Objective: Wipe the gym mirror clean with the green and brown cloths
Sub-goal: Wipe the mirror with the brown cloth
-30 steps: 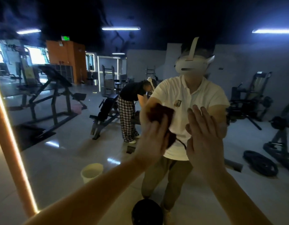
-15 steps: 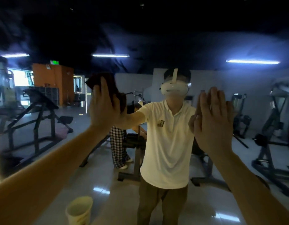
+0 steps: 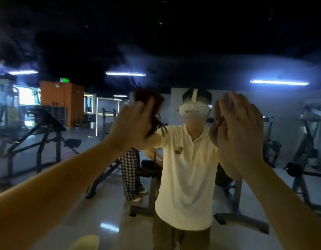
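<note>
The gym mirror (image 3: 174, 51) fills the view and reflects a dim room: black ceiling with strip lights (image 3: 125, 73), pale glossy floor (image 3: 109, 204), dark weight benches (image 3: 47, 138), an orange wall block (image 3: 63, 94) under a green sign (image 3: 64, 80) too blurred to read. The left hand (image 3: 132, 127) presses the brown cloth (image 3: 150, 103) flat against the glass, fingers spread over it. The right hand (image 3: 241, 127) lies open-palmed on the glass, and whether it holds anything cannot be told. The reflected person's white polo (image 3: 186, 177) carries a small chest badge (image 3: 179, 150), illegible. A pale bucket (image 3: 85, 242) shows at the bottom edge.
</note>
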